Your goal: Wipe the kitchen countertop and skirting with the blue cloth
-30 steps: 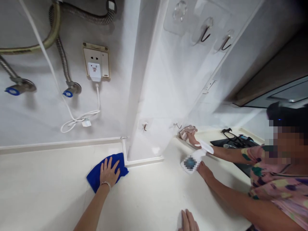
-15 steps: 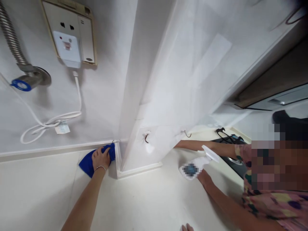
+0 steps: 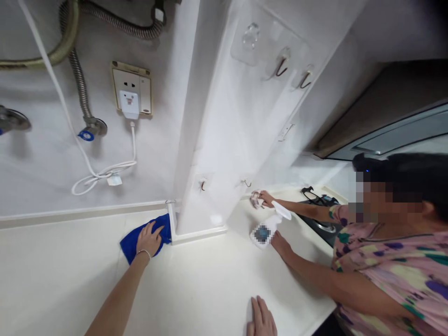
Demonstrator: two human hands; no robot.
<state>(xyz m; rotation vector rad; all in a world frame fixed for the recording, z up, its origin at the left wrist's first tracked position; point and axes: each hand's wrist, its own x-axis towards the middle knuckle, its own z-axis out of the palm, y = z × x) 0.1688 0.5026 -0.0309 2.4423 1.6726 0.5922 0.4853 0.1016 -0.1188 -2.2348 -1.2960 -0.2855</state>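
My right hand [image 3: 262, 319] lies on the bench [image 3: 196, 289] near its front edge, fingers close together. My left hand [image 3: 149, 240], fingers loosely spread, rests on the cloth [image 3: 129, 243] by the back edge, beside the pillar [image 3: 224, 140].

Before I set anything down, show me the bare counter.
The counter is bare left of the blue cloth, below the wall ledge, and between your left arm and right hand, in front of the pillar. Crowded: right of the pillar, with a spray bottle, pale cloth and another person's arms.
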